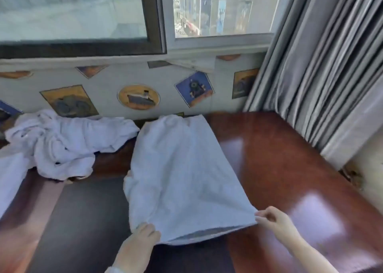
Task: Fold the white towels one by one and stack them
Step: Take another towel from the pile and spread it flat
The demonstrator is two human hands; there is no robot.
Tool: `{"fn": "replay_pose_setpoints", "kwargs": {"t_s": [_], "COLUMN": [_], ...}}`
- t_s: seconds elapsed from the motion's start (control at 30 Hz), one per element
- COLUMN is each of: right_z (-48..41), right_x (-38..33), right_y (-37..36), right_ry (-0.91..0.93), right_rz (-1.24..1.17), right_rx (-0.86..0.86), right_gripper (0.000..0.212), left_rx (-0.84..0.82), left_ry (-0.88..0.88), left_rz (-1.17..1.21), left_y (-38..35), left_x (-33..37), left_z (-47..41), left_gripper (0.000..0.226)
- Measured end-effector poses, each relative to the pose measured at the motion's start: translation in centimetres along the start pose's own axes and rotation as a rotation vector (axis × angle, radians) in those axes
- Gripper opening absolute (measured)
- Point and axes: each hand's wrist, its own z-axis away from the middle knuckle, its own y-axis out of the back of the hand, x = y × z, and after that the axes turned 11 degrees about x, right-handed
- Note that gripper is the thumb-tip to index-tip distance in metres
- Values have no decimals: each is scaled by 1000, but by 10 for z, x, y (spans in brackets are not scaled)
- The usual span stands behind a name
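A white towel (pixel 182 173) lies lengthwise on the red-brown table (pixel 290 169), doubled over, its far end near the wall. My left hand (pixel 143 237) grips its near left corner. My right hand (pixel 271 216) pinches its near right corner, and the near edge is lifted a little off the surface. A heap of crumpled white towels (pixel 60 144) lies at the left, apart from the one I hold.
A dark inset panel (pixel 87 221) covers the table's middle-left. Behind the table stands a low wall with picture stickers (pixel 138 96), with a window above. Grey curtains (pixel 323 65) hang at the right, reaching the table's far right corner.
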Motion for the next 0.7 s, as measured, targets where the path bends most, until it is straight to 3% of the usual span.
{"fn": "replay_pose_setpoints", "kwargs": {"t_s": [0.13, 0.4, 0.5, 0.6, 0.63, 0.7], "right_z": [32, 56, 68, 72, 72, 76], "right_x": [57, 74, 76, 55, 46, 27], "right_y": [-16, -18, -21, -34, -44, -76], "right_ry": [-183, -185, -168, -6, 77, 277], "right_rz": [72, 169, 388, 892, 958, 813], "right_rx": [117, 245, 211, 231, 255, 197], "right_gripper": [17, 30, 17, 22, 32, 47], "left_rx": [-368, -476, -593, -700, -660, -429], "left_ry": [139, 90, 140, 230, 275, 448], "left_rz": [-25, 11, 86, 234, 283, 329], "left_y": [-61, -70, -76, -80, -79, -75], "left_x": [36, 41, 50, 53, 54, 49], "left_z": [69, 92, 106, 104, 103, 103], "left_gripper": [56, 55, 36, 37, 38, 34]}}
